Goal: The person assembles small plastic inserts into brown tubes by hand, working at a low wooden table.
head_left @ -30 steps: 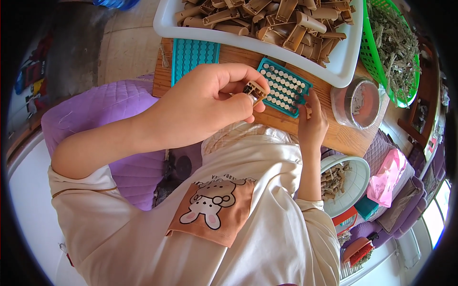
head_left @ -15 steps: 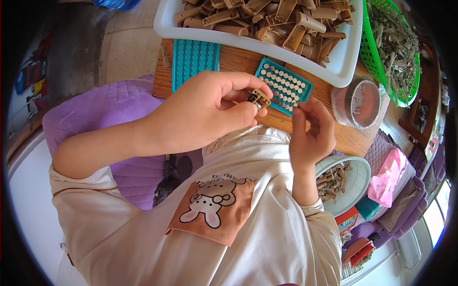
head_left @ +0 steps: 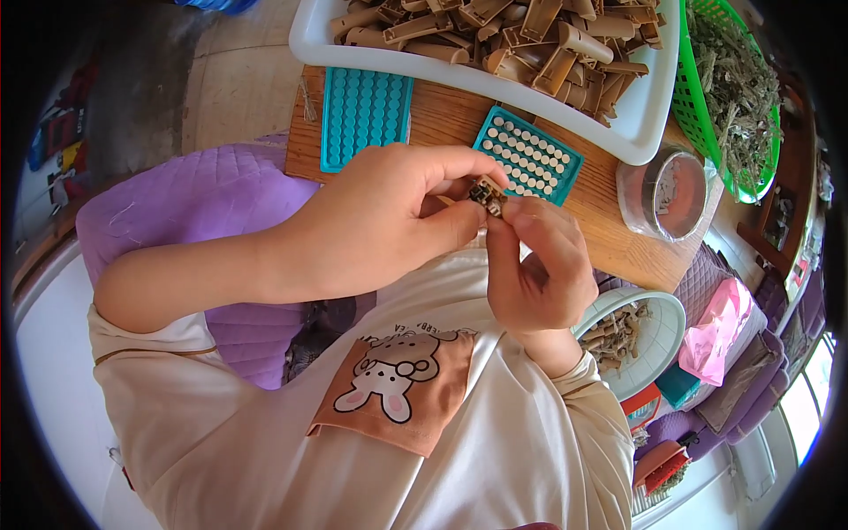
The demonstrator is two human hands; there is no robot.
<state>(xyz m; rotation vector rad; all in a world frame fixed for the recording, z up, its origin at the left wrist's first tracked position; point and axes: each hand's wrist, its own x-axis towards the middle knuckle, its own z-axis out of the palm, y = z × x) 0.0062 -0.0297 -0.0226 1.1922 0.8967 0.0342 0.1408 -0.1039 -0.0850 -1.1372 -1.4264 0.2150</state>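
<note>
Head view: left hand (head_left: 380, 221) and right hand (head_left: 539, 265) are both pinching one small brown part (head_left: 487, 194), fingers clenched on it, above the wooden desk (head_left: 609, 230). Step in hand, judging: fitting a piece. Next move is calling for steady alignment near the teal tray (head_left: 528, 155).

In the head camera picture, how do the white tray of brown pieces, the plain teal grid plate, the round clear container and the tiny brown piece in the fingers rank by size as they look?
Largest to smallest:
1. white tray, partly cut off
2. plain teal grid plate
3. round clear container, looks slightly smaller, though fisheye bending makes this unsure
4. tiny brown piece, pinched by both hands
</note>
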